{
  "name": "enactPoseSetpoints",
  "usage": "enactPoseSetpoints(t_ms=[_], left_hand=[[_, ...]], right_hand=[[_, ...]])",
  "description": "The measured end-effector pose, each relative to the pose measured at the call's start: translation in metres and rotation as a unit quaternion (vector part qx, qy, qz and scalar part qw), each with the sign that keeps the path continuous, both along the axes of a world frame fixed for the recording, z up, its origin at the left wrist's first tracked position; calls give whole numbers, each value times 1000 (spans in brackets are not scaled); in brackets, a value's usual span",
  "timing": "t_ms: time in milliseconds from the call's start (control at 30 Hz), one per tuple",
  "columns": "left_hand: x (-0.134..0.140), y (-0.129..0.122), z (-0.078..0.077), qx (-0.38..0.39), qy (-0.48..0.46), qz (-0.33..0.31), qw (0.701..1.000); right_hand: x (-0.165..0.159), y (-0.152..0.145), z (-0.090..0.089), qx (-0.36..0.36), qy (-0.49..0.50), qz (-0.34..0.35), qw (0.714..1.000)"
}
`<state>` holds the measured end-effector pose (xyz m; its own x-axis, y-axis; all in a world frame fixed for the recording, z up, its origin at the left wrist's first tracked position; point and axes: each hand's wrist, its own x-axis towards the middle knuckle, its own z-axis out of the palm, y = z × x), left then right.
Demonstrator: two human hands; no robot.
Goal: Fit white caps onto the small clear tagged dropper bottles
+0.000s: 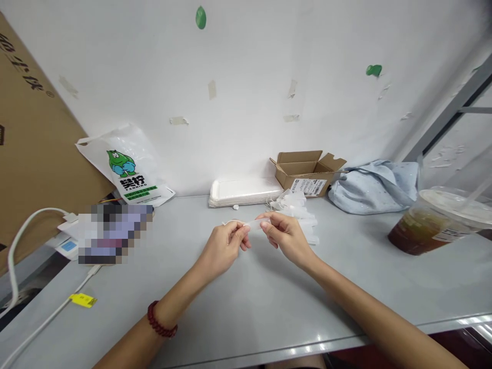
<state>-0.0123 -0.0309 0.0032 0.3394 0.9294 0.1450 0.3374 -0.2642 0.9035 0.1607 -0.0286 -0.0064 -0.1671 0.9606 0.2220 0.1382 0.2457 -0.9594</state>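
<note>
A small, flat, translucent white piece [255, 224], perhaps a sleeve or pouch, is held level above the grey table [246, 307]. My left hand [223, 246] pinches its left end between thumb and fingers, and a thin pale cord or edge shows by the knuckles. Its right end is in the closed fingers of my right hand [288, 236]. Just behind and to the right of that hand lies a loose pile of similar white translucent pieces [307, 225], some with thin strings; the hand partly hides it.
Against the wall sit a stack of flat white trays [246, 191], an open cardboard box [303, 174] and a blue cloth bundle [376, 187]. A drink cup [423, 225] stands at right. At left are a white bag [130, 169], a blurred phone-like object [115, 233] and a cable [49, 318].
</note>
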Motion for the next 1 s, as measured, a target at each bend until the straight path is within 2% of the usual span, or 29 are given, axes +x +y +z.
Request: enactPoseSetpoints(t_ms=[100, 167, 233, 300, 367, 467, 567, 633, 800, 933, 1000], left_hand=[[-9, 13, -6, 38, 33, 15, 999], [-19, 29, -9, 89, 80, 57, 991], [-27, 48, -10, 137, 165, 93, 972], [-30, 67, -12, 161, 254, 88, 950], [-27, 81, -13, 185, 325, 47, 926], [-15, 94, -15, 223, 431, 7, 874], [-6, 99, -18, 244, 523, -7, 817], [-3, 103, -18, 244, 551, -17, 798], [-5, 111, -16, 191, 525, -13, 829], [-11, 113, -13, 180, 511, -11, 840], [-16, 111, -12, 180, 491, -12, 852]], right_hand=[[8, 8, 6, -18, 12, -20, 1000], [22, 16, 13, 25, -9, -92, 995], [41, 25, 20, 100, -49, -185, 976], [60, 33, 25, 160, -90, -256, 949], [75, 37, 29, 182, -116, -290, 932], [86, 41, 30, 189, -160, -290, 924], [90, 43, 29, 189, -211, -260, 923], [92, 44, 29, 180, -232, -240, 925], [94, 41, 34, 176, -217, -199, 939], [97, 38, 39, 159, -160, -217, 950], [100, 39, 38, 131, -169, -211, 954]])
